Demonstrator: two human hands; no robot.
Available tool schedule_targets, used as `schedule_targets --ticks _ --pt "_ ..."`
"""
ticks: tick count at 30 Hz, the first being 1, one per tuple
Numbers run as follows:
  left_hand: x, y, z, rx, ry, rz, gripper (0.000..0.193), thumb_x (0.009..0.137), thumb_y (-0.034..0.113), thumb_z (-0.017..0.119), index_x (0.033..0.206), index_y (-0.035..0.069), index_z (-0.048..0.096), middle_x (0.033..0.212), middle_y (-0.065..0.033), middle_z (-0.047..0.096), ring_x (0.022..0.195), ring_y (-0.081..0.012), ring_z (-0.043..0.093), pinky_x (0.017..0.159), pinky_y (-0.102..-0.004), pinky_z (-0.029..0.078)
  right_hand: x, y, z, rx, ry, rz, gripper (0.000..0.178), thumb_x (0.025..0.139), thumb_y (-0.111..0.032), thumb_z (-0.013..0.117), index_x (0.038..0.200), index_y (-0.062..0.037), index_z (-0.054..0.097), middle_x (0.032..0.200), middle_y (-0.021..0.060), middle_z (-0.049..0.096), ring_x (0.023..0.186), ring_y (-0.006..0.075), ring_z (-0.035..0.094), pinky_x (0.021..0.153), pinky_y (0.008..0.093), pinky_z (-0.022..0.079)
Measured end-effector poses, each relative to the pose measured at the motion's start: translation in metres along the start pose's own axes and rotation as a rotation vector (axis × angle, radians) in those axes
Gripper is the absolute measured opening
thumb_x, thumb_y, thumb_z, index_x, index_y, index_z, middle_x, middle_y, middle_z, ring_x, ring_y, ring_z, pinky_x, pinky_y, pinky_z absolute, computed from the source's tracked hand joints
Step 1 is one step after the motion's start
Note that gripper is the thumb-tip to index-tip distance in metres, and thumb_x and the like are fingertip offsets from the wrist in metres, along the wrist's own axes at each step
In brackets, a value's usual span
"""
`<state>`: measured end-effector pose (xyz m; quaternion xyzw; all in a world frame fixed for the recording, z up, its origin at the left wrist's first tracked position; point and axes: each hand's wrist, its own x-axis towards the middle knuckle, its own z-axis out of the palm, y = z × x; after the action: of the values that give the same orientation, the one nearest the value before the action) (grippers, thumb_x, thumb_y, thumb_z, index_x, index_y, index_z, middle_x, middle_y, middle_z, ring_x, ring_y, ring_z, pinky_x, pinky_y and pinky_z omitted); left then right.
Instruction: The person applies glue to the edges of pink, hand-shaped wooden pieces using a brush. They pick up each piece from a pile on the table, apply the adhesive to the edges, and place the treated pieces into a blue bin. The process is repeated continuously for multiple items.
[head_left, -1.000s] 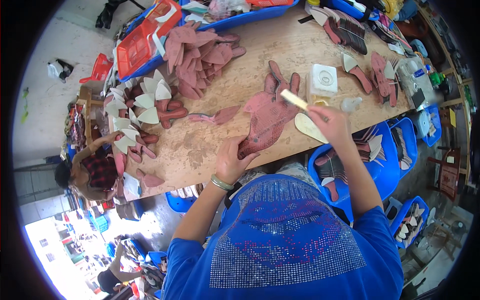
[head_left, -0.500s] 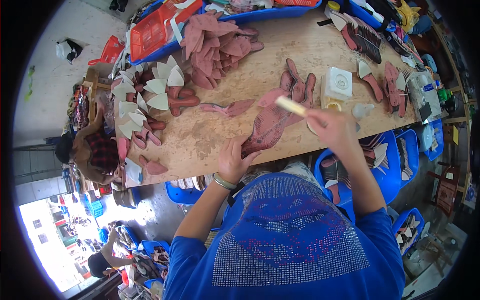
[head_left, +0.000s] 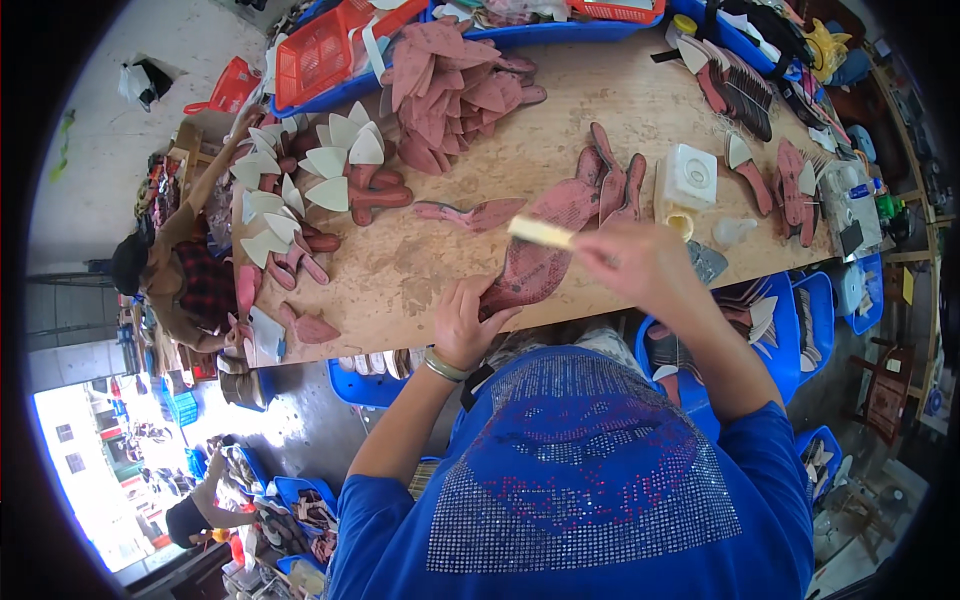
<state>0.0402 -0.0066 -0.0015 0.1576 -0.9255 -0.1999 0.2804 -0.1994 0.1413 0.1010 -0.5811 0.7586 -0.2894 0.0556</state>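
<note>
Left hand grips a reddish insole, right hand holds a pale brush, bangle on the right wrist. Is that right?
Not quite: the head view shows the bangle on the left wrist. The left hand does grip a reddish insole, and the right hand holds a pale brush.

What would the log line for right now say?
left hand: holds pink sole | right hand: holds brush over sole, contact unclear | table: white box, more soles
</note>
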Motion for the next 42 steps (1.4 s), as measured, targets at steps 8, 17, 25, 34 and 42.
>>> schedule_targets --ticks 8,17,25,34,42 --pt "-0.005 -0.01 -0.012 0.005 0.004 -0.02 0.063 0.058 0.021 0.089 0.108 0.003 0.056 0.096 -0.012 0.062 0.082 -0.0294 0.061 0.07 -0.0389 0.049 0.016 0.003 -0.009 0.054 0.144 0.035 0.012 0.082 -0.023 0.066 0.088 -0.0144 0.073 0.068 0.009 0.063 0.063 0.0289 0.064 0.056 0.0402 0.049" --pt "-0.022 -0.028 -0.019 -0.043 0.028 -0.158 0.064 0.058 0.021 0.09 0.109 0.003 0.057 0.095 -0.0121 0.063 0.083 -0.0296 0.061 0.07 -0.0385 0.05 0.031 0.021 -0.018 -0.073 -0.222 0.237 0.018 0.082 -0.015 0.07 0.098 -0.0081 0.074 0.083 0.013 0.07 0.069 0.0283 0.067 0.064 0.0318 0.051" --pt "-0.03 -0.045 -0.021 -0.117 0.106 -0.29 0.062 0.061 0.02 0.089 0.111 0.002 0.057 0.097 -0.0132 0.063 0.085 -0.0292 0.061 0.074 -0.0379 0.05 0.044 -0.002 0.024 0.296 -0.218 0.216 0.018 0.085 -0.012 0.07 0.1 -0.0026 0.073 0.086 0.0096 0.073 0.075 0.0131 0.067 0.069 0.0265 0.05" --pt "-0.03 -0.067 -0.023 -0.314 0.153 -0.615 0.058 0.069 0.018 0.087 0.115 -0.001 0.057 0.1 -0.0125 0.061 0.09 -0.0244 0.062 0.079 -0.0335 0.052 0.073 -0.02 0.067 0.653 -0.107 0.38 0.021 0.085 -0.014 0.072 0.103 -0.0032 0.073 0.084 0.0051 0.073 0.075 0.0084 0.066 0.067 0.0254 0.051" --pt "-0.031 -0.147 0.007 -0.334 0.368 -0.679 0.037 0.089 0.019 0.065 0.119 -0.001 0.055 0.106 -0.018 0.06 0.098 -0.0342 0.06 0.084 -0.0387 0.05 0.066 -0.027 0.108 0.703 -0.299 0.349 0.018 0.085 -0.009 0.071 0.102 -0.0027 0.074 0.085 0.0007 0.071 0.075 0.0051 0.06 0.069 0.0211 0.047"
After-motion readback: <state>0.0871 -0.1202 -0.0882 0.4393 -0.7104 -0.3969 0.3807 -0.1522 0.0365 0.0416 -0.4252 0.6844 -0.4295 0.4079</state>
